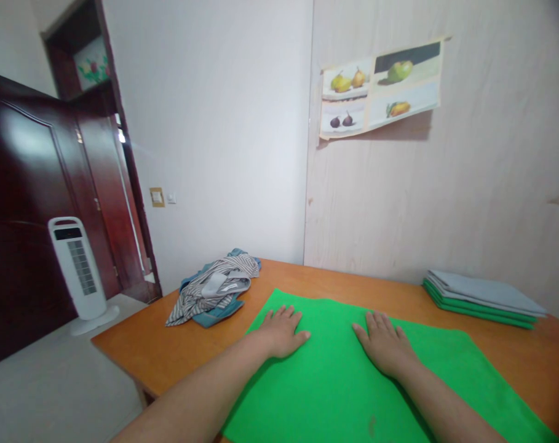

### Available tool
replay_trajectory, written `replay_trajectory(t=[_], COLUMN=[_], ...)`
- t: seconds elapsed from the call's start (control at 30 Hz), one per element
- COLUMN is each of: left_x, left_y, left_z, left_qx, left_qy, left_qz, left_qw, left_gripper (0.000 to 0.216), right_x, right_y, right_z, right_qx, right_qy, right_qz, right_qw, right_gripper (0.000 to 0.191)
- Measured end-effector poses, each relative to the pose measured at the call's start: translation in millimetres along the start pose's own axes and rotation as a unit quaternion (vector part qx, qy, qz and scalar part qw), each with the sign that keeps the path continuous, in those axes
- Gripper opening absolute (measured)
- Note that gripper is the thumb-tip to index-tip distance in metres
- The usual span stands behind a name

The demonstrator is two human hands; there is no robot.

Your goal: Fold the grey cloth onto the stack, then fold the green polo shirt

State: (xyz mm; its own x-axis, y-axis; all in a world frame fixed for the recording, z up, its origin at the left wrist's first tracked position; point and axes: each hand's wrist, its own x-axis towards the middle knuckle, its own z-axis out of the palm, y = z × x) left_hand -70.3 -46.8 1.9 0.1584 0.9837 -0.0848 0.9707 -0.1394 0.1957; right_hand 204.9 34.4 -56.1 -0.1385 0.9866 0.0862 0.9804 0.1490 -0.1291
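Observation:
A bright green cloth (334, 375) lies spread flat on the orange wooden table (168, 344). My left hand (281, 332) rests palm down on the cloth's far left part, fingers stretched out and holding nothing. My right hand (385, 344) lies flat on the cloth a little to the right, fingers also extended and empty. Both forearms reach in from the bottom edge over the cloth.
A crumpled pile of striped and blue clothes (217, 289) sits at the table's far left. A folded stack of grey and green cloths (484, 298) lies at the far right by the wall. A white tower fan (79, 274) stands on the floor beside a dark door.

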Motion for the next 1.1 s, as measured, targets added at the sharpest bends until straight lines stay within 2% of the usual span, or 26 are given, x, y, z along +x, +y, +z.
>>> replay_trajectory(t=[0.1,0.23,0.43,0.77,1.1], left_x=[10,29,56,71,71], left_y=[9,39,76,76,75], left_z=[-5,-1,17,31,32], left_qx=[0.017,0.029,0.021,0.022,0.018], left_qy=[0.027,0.086,0.11,0.045,0.044], left_qz=[-0.002,0.038,0.061,0.029,0.022], left_qw=[0.999,0.995,0.992,0.998,0.999], left_gripper=[0.075,0.06,0.068,0.084,0.088], right_x=[-1,-2,-4,-5,-10], right_y=[-3,-6,-8,-11,-12], right_z=[-3,-4,-5,-7,-14], right_qx=[0.002,0.002,0.006,0.021,0.034], right_qy=[-0.005,-0.012,-0.008,-0.01,-0.014], right_qz=[0.001,0.008,0.008,0.011,0.008], right_qw=[1.0,1.0,1.0,1.0,0.999], right_gripper=[0.087,0.086,0.085,0.085,0.09])
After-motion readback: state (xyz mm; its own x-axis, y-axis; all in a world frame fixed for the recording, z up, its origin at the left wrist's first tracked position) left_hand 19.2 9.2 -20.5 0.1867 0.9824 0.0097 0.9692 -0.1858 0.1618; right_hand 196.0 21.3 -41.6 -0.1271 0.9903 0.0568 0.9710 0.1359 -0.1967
